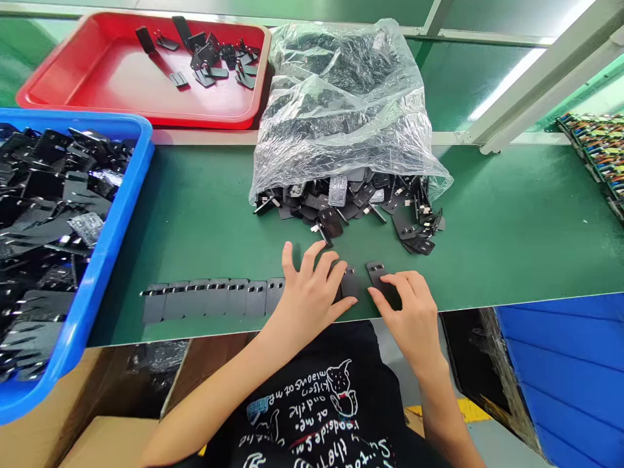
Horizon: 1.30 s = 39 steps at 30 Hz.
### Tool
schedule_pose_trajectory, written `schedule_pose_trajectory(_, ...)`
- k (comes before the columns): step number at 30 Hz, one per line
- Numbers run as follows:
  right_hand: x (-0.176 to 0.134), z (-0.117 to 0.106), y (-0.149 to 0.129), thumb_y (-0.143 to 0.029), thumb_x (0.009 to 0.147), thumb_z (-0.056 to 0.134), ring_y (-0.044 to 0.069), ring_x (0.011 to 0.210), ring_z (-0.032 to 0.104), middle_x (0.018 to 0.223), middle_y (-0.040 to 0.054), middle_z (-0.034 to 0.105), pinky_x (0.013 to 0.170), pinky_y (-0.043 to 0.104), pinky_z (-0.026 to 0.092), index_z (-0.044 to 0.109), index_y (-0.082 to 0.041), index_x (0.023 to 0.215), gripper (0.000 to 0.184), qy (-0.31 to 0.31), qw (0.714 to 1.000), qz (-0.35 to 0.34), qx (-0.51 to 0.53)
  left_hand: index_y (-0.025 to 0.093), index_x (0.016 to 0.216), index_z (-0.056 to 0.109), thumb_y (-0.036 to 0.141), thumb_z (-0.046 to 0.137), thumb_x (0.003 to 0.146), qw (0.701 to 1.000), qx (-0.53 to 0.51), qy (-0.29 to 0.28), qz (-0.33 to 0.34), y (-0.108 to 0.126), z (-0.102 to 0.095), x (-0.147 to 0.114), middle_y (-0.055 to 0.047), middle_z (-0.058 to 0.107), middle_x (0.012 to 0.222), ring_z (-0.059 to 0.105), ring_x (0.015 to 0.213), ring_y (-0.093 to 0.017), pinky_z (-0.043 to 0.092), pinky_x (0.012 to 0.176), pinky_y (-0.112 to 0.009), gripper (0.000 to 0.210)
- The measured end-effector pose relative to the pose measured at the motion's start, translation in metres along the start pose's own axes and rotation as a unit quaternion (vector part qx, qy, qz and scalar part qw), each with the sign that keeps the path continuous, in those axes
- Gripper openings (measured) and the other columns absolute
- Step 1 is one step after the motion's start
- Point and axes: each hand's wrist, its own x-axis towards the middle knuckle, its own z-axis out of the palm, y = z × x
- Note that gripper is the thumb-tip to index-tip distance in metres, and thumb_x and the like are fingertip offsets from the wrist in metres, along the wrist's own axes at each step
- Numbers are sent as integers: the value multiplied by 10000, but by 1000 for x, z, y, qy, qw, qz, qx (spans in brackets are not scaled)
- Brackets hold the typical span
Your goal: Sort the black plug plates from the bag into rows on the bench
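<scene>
"Head view, entry one: black plate (pixel 387 292), single. Location?"

"Near edge of the green table (pixel 195 214), just right of the row of plates (pixel 215 299), a gap between."

"Grip?"

"Right hand (pixel 412 312): thumb and fingertips closed on the plate's two sides. Left hand (pixel 307 286): fingers spread apart over the row's right end; whether it presses there, cannot tell."

"Step, with handling notes?"

"By judgement, lining the plate up with the row. Best practice: swing its far end slightly right, lay it flat, slide it left until its long side meets its neighbour. Steady the row's end lightly, lest a nudge skew it."

"Orientation?"

"Long axis: far to near, aslant, far end leaning left. Small pins at the far end. Row plates: side by side, long axes roughly far to near, pins likewise far."
</scene>
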Motion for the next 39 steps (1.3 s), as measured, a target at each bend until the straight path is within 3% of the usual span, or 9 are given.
schedule_pose_trajectory(16,-10,-1,-9,-152,933,548,205,915,556,954,77,609,802,368,518,677,-196,1048,178,4,997,-56,52,142,1186,603,521,739,766,1000,9,-4,-1,0,3,-5,-112,657,1128,492,1208,-350,159,1102,-635,582)
schedule_pose_trajectory(21,25,-15,11,-235,931,572,228,945,578,984,70,646,846,392,487,683,-226,1005,134,121,992,-25,-39,92,1271,558,619,664,787,999,32,4,23,8,1,3,-132,639,1160,495,1184,-330,291,992,-472,723)
schedule_pose_trajectory(23,46,-14,24,-332,923,590,267,980,558,1000,84,664,859,425,464,673,-205,1066,208,130,986,5,-103,92,1270,561,620,649,800,999,40,0,30,13,1,7,-124,634,1166,495,1175,-312,307,951,-432,712)
schedule_pose_trajectory(26,70,-3,37,-395,905,603,315,984,528,988,115,674,836,464,447,667,-157,1102,315,76,984,38,-156,88,1260,566,600,662,803,999,46,1,24,21,4,10,-108,635,1150,503,1145,-284,305,937,-406,693)
schedule_pose_trajectory(29,77,3,38,-302,920,572,309,977,526,962,105,670,843,467,449,680,-164,1030,206,57,989,38,-129,88,1229,584,587,689,787,998,54,9,18,26,10,10,-97,642,1123,510,1118,-272,306,918,-396,675)
schedule_pose_trajectory(32,68,-11,33,-239,933,545,246,971,568,1014,81,651,844,393,487,663,-198,1011,147,18,1000,-2,0,103,1196,604,593,696,778,998,55,21,11,28,15,7,-91,646,1108,514,1107,-274,307,899,-402,651)
schedule_pose_trajectory(35,50,-32,34,-196,946,528,186,1005,613,1107,59,636,866,327,508,646,-226,1001,134,-115,986,-61,109,111,1177,613,590,714,763,998,50,31,-2,28,17,6,-91,651,1099,520,1103,-279,307,883,-408,641)
schedule_pose_trajectory(37,39,-42,43,-170,955,504,174,1040,618,1143,47,638,894,317,505,642,-235,961,152,-169,975,-73,123,113,1160,620,582,729,752,998,44,41,-7,27,18,6,-88,657,1086,526,1098,-276,307,871,-407,631)
schedule_pose_trajectory(39,30,-46,54,-159,962,476,174,1052,616,1163,44,639,891,322,508,633,-237,924,179,-171,977,-60,111,117,1143,626,577,736,747,998,38,49,-9,27,18,5,-84,661,1077,533,1091,-272,306,859,-406,617)
